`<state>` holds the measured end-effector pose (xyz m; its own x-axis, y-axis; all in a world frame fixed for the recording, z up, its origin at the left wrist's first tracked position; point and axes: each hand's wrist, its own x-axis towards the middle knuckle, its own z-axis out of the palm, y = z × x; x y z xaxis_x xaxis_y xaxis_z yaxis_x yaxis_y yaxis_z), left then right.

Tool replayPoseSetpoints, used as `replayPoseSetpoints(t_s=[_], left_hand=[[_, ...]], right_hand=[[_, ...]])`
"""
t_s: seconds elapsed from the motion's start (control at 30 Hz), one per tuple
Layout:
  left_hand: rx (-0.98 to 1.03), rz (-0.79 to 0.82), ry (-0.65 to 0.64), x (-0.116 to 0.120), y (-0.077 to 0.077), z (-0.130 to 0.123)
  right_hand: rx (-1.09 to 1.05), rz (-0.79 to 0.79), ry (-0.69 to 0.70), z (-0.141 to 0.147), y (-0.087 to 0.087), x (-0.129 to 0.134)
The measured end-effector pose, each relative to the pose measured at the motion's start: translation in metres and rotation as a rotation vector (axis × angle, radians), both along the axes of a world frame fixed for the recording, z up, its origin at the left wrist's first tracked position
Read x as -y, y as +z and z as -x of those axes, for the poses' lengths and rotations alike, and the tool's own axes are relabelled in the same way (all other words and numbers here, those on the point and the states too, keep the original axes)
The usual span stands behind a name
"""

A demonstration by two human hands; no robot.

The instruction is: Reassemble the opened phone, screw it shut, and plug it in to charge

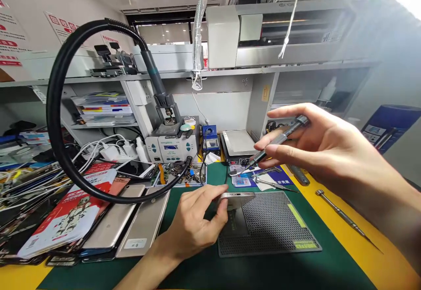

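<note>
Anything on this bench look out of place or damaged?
A red-and-white booklet lies aslant over a heap of dark device panels at left, which looks haphazard. No spill stands out; the phone in the left hand shows no obvious damage.

Red Chinese characters (62, 22), apparently beginning 回收, head the wall poster (56, 30) (smaller lines too blurred).

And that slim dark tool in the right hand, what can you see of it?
The tool, apparently a precision screwdriver, is dark grey and metallic-looking, with a wider cap at its upper end and a tapering shaft. Held between the right hand's thumb and fingers, it slants down leftward, its tip apart from the phone.
</note>
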<state>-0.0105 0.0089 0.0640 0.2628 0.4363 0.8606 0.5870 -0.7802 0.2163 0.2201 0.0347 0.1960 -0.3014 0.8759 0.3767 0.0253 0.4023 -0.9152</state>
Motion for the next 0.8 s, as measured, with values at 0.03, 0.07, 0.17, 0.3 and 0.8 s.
replayPoseSetpoints(t_s=[0.03,0.07,0.17,0.3,0.8], left_hand=[[0.005,0.006,-0.008,0.000,0.000,0.000],[0.010,0.012,-0.019,-0.001,-0.001,0.000],[0.025,0.029,-0.047,-0.002,-0.004,0.002],[0.020,0.050,-0.053,-0.004,-0.004,0.002],[0.037,0.043,-0.052,-0.004,-0.001,-0.001]], right_hand=[[0.031,-0.016,0.011,0.002,0.000,0.001],[0.056,-0.029,0.021,0.003,0.000,0.003],[0.100,-0.029,0.051,0.006,-0.001,0.006],[0.143,-0.055,0.062,0.009,-0.004,0.008],[0.188,-0.088,0.061,0.011,-0.012,0.008]])
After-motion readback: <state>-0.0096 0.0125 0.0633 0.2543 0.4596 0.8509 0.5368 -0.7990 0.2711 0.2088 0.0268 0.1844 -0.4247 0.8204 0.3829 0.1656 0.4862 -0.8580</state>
